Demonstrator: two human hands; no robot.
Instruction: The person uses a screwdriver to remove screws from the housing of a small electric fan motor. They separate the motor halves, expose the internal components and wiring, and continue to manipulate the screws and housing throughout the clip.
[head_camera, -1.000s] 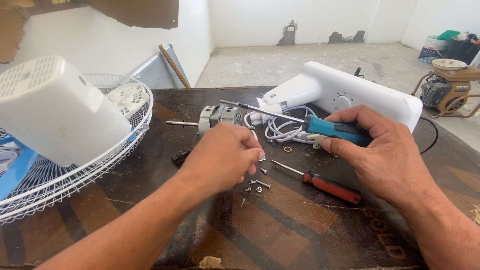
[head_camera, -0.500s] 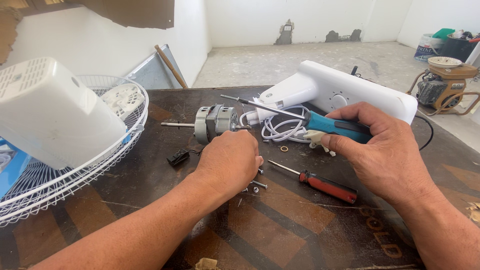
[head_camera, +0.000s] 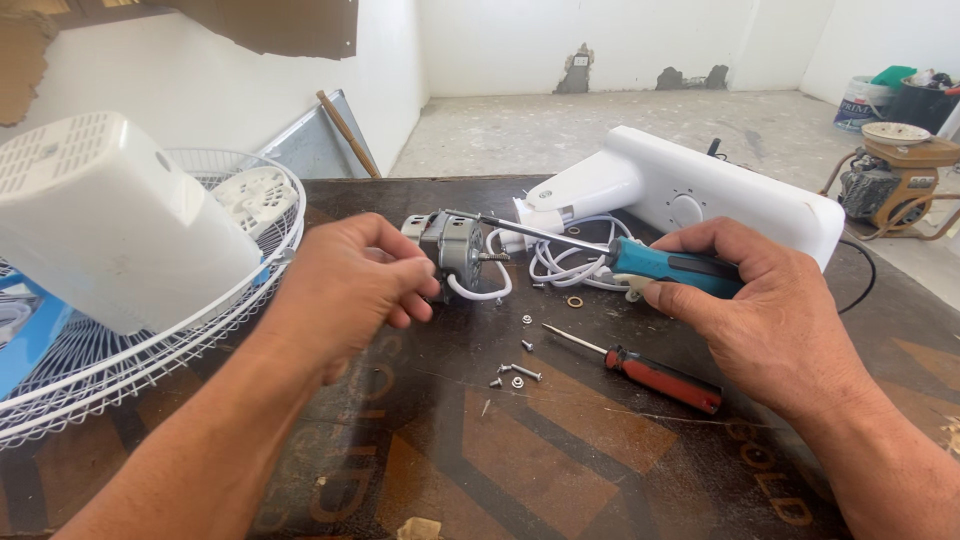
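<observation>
My left hand is closed around the left end of a small grey fan motor on the dark table. My right hand grips a blue-handled screwdriver; its long shaft reaches left to the top of the motor. White wires run from the motor toward the white fan stand behind my right hand. Several loose screws and nuts lie between my hands. A red-handled screwdriver rests on the table under my right hand.
A white motor cover sits on a wire fan guard at the left, over a blue blade. A brass washer lies by the wires. A small engine and buckets stand on the floor at the right.
My left hand has lifted off the pile of screws and moved up and left to the motor. My right hand keeps the blue screwdriver, its tip now at the motor.
</observation>
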